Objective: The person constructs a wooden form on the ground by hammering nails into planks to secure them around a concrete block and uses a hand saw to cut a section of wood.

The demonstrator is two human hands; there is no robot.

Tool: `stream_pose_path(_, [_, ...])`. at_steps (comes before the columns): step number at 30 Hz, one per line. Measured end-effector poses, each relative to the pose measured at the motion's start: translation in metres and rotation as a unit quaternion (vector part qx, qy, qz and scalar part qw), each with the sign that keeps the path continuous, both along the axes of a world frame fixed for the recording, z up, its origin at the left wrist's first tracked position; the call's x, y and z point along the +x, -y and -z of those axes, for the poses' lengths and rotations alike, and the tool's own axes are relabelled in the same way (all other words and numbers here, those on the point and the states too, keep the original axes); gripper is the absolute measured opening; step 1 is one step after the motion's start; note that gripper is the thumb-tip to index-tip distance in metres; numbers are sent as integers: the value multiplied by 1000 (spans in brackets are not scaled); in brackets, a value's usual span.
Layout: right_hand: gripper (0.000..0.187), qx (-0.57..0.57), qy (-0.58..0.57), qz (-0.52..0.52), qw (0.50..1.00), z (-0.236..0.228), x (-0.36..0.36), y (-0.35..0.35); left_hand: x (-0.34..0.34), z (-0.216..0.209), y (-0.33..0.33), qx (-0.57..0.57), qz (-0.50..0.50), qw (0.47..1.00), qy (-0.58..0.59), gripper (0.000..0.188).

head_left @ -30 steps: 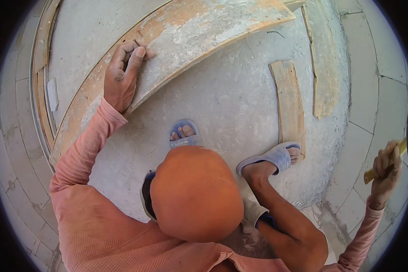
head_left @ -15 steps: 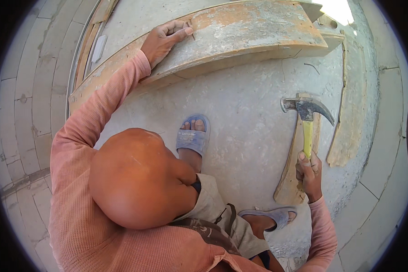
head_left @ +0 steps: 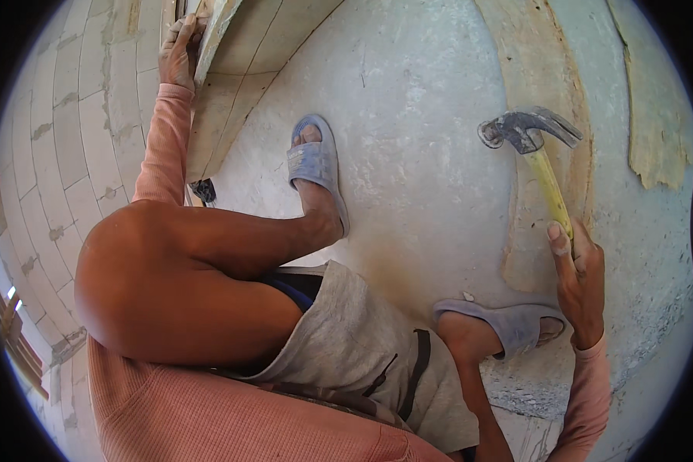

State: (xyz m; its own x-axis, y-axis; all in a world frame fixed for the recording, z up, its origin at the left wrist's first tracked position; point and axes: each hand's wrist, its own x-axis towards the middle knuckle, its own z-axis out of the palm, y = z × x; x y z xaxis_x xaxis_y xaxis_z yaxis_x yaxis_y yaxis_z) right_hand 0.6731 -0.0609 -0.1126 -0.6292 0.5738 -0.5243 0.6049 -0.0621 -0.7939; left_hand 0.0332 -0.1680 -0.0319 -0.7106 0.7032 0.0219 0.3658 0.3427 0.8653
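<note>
My right hand grips the yellow handle of a claw hammer, whose steel head is raised above the concrete floor at the right. My left hand reaches up at the top left and clutches the edge of a long, plaster-stained wooden board tilted up off the floor. My bent left knee fills the middle of the view, and my feet in grey slide sandals rest on the concrete.
A weathered plank lies flat on the floor under the hammer. Another chipped board lies at the far right. A block wall runs along the left. A small dark object sits by the board's base.
The view has swung left and down. My left hand has shifted to the board's edge, which now stands steeper. The hammer stays raised in my right hand.
</note>
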Motion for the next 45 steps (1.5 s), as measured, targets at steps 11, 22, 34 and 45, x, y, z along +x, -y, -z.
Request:
stream_pose_path(11, [37, -20, -38, 37, 998, 24, 7, -7, 13, 7, -4, 11, -48, 999, -14, 26])
stream_pose_path(22, [34, 180, -106, -42, 977, -67, -137, -55, 33, -6, -7, -19, 19, 998, -63, 27])
stream_pose_path(34, [37, 169, -301, 110, 932, -263, -304, -91, 30, -5, 3, -24, 34, 996, -80, 39])
stream_pose_path(45, [37, 221, -337, 89, 911, -268, -306, -74, 20, -3, 0, -62, 6, 995, -71, 51])
